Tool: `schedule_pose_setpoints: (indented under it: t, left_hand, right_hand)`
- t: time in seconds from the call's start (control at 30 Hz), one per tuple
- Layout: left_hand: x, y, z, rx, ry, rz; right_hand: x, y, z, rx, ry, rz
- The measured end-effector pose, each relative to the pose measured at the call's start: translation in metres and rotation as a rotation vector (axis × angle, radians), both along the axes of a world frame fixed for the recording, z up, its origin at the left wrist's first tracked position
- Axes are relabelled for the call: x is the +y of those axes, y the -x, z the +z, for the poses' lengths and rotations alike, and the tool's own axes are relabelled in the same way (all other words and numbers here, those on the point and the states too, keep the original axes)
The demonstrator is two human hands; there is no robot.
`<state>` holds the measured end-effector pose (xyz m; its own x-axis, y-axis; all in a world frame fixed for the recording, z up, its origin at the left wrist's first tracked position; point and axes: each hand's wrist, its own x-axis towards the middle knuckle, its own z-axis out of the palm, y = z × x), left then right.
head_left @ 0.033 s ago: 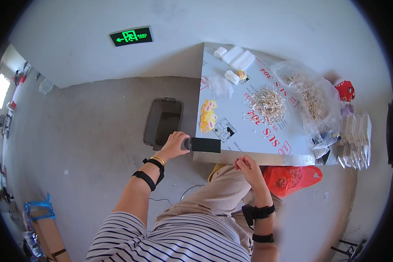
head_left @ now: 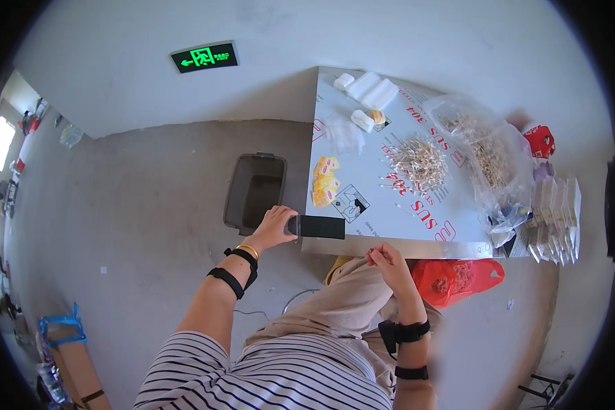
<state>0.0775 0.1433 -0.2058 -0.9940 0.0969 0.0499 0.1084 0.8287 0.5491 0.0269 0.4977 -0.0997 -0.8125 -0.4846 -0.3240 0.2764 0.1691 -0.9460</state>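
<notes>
Gripping a flat, black rectangular slab with a see-through end, the left hand has its thumb and fingers closed on the slab's left end. The slab is positioned at the near left corner of the silver metal-topped table with red print. The right hand is just off the table's near edge, apart from the slab, with thumb and fingertips drawn together. A small reddish spot shows at the tips; whether anything is held there cannot be determined.

Noted on the table: a loose pile of white-tipped cotton swabs around its middle; yellow printed paper pieces along its left edge; white oblong packs towards its far left corner; and a clear plastic bag of swabs along its right side.

Noted around the table: a grey plastic bin on the floor to its left, stacked clear plastic boxes at its right end, and a red plastic bag below its near edge.
</notes>
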Motion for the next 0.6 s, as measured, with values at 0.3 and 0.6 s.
schedule_pose_setpoints:
  t: [0.3,0.6]
  left_hand:
    - [0.025,0.013,0.008,0.037,0.038,-0.044]
    - [0.083,0.045,0.034,0.103,0.144,-0.017]
  right_hand:
    - [0.007,-0.001,-0.010,0.003,-0.032,-0.020]
    - [0.026,0.022,-0.029,0.178,-0.247,-0.086]
